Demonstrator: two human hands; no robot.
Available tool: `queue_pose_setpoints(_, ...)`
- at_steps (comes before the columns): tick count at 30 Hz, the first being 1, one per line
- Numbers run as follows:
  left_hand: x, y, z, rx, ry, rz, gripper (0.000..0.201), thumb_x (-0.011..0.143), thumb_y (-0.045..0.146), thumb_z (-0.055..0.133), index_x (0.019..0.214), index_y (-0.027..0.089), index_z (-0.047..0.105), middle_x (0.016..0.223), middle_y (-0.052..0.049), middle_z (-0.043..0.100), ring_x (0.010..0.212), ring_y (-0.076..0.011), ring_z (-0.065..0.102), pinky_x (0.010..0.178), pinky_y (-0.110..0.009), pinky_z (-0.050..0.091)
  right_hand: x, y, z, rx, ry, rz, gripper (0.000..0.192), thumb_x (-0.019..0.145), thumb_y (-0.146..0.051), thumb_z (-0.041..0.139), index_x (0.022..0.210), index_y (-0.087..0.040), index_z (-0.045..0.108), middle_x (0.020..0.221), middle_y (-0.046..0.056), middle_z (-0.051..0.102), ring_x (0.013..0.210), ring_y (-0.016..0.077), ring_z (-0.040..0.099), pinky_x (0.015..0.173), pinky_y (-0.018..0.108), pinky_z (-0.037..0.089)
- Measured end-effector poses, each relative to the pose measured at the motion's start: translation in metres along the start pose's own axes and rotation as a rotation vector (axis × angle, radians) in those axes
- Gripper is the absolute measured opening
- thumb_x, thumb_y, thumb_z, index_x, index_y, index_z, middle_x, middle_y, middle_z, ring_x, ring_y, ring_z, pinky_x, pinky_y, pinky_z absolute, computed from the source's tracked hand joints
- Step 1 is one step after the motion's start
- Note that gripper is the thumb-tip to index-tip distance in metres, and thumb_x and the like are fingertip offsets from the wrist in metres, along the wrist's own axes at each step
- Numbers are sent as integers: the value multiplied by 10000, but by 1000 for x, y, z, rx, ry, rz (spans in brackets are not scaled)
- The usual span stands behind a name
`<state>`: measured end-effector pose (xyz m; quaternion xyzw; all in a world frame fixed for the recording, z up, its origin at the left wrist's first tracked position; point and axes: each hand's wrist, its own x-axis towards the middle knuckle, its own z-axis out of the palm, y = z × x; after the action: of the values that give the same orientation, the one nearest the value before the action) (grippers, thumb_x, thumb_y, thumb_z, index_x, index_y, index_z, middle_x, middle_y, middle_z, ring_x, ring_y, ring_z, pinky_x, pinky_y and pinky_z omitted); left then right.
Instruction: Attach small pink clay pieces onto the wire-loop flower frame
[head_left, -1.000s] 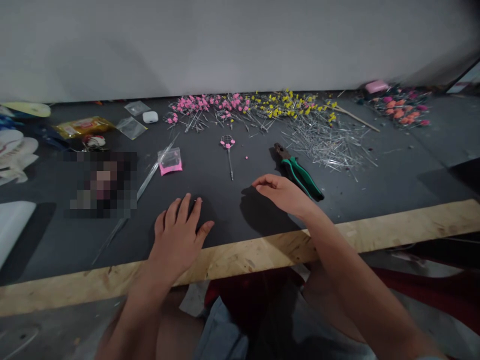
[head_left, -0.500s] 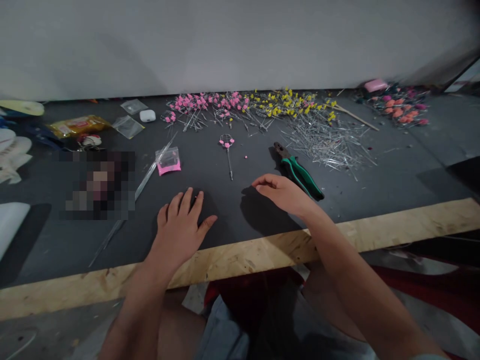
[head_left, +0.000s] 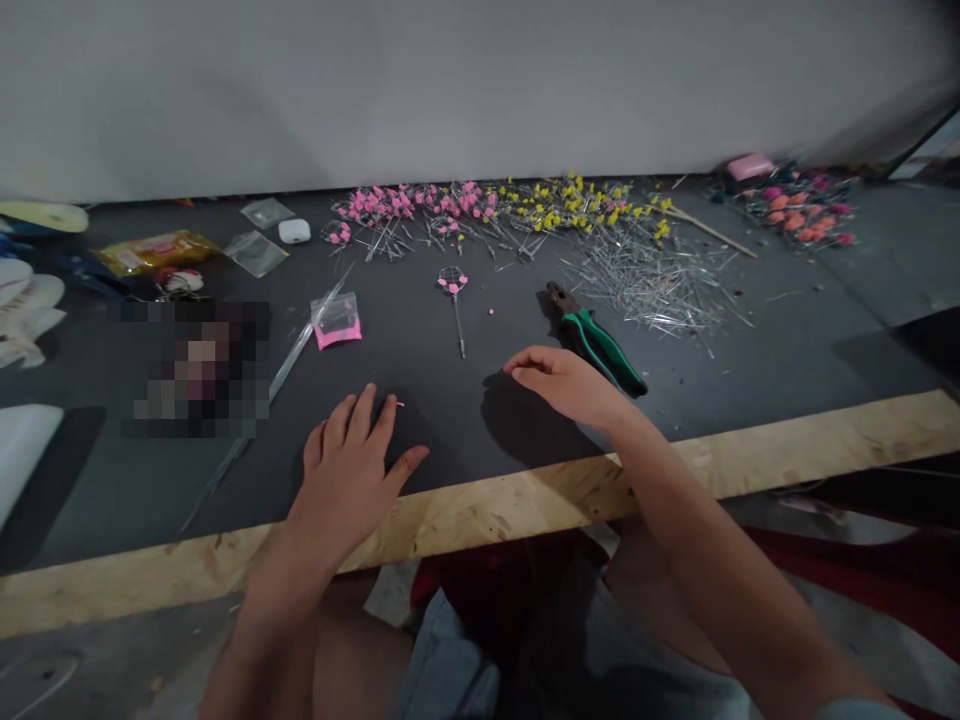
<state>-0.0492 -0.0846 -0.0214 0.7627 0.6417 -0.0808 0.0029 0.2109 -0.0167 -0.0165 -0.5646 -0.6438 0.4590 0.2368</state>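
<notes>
My left hand (head_left: pixel 349 465) lies palm down on the dark tabletop, fingers outstretched and thumb spread. At its index fingertip a tiny pink strand (head_left: pixel 400 404) pokes out, the rest hidden under the finger. Over the table to the right hangs my right hand (head_left: pixel 566 382), its fingers loosely bent, with a gap behind the thumb tip and no object visible in it. Beyond the hands lies a wire stem (head_left: pixel 459 325) with a round mesh head and pink blobs (head_left: pixel 453 286). A pink bead (head_left: pixel 491 312) sits beside it. Green-handled pliers (head_left: pixel 596 345) rest just past my right hand.
Along the wall lie pink-tipped stems (head_left: pixel 382 205), yellow-tipped stems (head_left: pixel 574 205) and a heap of bare wire stems (head_left: pixel 667 285). A bag of pink clay (head_left: pixel 336 322) and long clear strips (head_left: pixel 292 355) lie left. A wooden strip (head_left: pixel 480 520) edges the table.
My left hand has slid slightly back toward me and left, exposing the pink strand at its index fingertip. My right hand has stayed almost still.
</notes>
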Motion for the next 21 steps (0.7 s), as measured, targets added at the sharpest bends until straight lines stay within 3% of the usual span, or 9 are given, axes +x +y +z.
queue_pose_setpoints(6, 2, -2, 0, -22, 30, -6, 585, 894, 519, 329, 1345, 170, 458, 1477, -126, 329, 1339, -330, 278, 1046, -504, 277, 1, 1, 1, 18, 1, -7, 216, 828, -328, 493, 888, -188, 647, 666, -12, 537, 557, 96, 410, 551, 244, 326)
queue_pose_setpoints(14, 4, -12, 0, -129, -10, -15, 628, 893, 513, 346, 1425, 182, 301, 1460, -56, 381, 1364, -293, 267, 1026, -481, 330, 0, 0, 0, 15, -13, 18, 217, 829, -331, 494, 895, -193, 647, 649, -18, 518, 537, 92, 385, 522, 243, 299)
queue_pose_setpoints(21, 4, -10, -1, -69, -31, -7, 627, 897, 520, 323, 1397, 143, 361, 1483, -59, 335, 1361, -306, 267, 1034, -481, 324, 1, 0, 0, 14, -16, -3, 217, 832, -330, 492, 886, -187, 646, 635, -19, 508, 531, 87, 376, 519, 234, 303)
